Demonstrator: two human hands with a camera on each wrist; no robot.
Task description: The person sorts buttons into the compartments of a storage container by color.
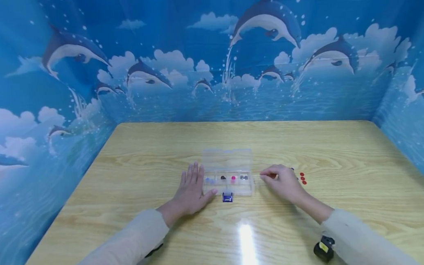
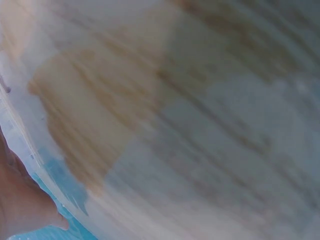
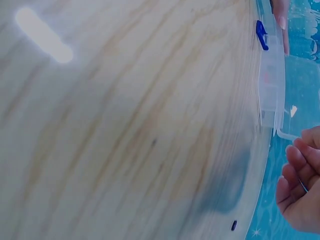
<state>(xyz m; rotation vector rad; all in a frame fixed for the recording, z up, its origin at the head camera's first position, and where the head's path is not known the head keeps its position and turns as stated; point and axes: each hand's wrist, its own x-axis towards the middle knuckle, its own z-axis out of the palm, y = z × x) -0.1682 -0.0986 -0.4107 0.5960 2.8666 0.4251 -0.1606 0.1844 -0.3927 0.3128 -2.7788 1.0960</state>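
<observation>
A clear plastic compartment box (image 1: 216,191) sits on the table with its transparent lid (image 1: 227,160) raised at the back and a blue latch (image 1: 227,197) in front. Small pale blue, black, pink and grey pieces lie in its compartments. My left hand (image 1: 191,193) rests with straight fingers along the box's left side, its thumb at the front left corner. To the right of the box is my right hand (image 1: 283,183), thumb and index fingertips together and the other fingers curled; I cannot tell whether something small is pinched there.
Three red discs (image 1: 302,178) lie in a column on the wooden table (image 1: 154,149), just right of the right hand. Beside them are small dark pieces (image 1: 293,168), partly hidden by that hand. A dolphin-patterned curtain (image 1: 208,83) surrounds the table's back and sides.
</observation>
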